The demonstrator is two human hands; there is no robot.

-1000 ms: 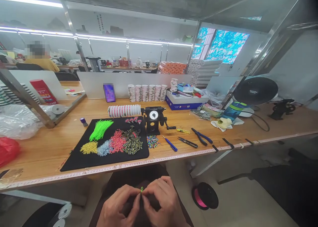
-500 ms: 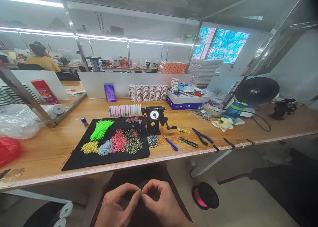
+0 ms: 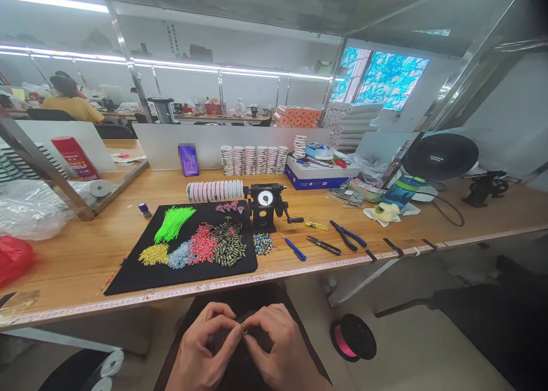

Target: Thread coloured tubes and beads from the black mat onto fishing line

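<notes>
Pinching a small, thin, green cord-like loop (image 3: 245, 330) in front of the brown wooden bench (image 3: 115, 208); my bare left hand (image 3: 208, 342) and bare right hand (image 3: 280, 342) are closed on it, thumb toward forefinger. Should be near weightless, flexible, maybe slippery: fingertips only, opposite sides.
</notes>
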